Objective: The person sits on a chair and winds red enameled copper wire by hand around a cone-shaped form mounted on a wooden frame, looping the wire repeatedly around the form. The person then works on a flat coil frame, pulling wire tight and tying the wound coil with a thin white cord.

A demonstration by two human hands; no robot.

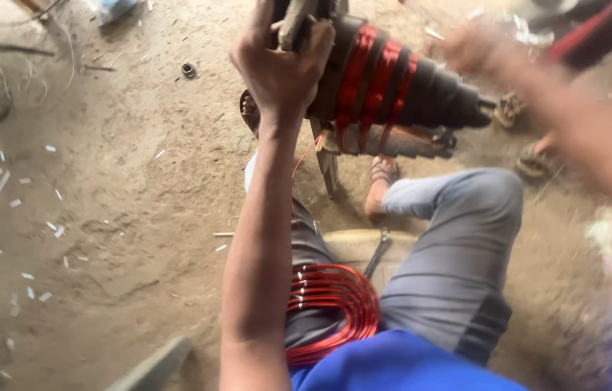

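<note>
My left hand (281, 65) is closed around the handle end of a dark stepped winding former (422, 90) mounted on a stand. Red copper wire coils (375, 83) wrap the former's steps. My right hand (472, 47) is blurred at the far side of the former, close to its narrow end; whether it grips anything is unclear. A bundle of red wire coils (335, 304) lies on my lap between my grey-trousered legs (458, 253).
Dirt floor (118, 217) strewn with small white paper scraps (23, 239) on the left. A small dark ring (189, 70) lies near the top. Sandalled feet (382, 174) rest under the stand. A metal tool (377, 253) lies by my knee.
</note>
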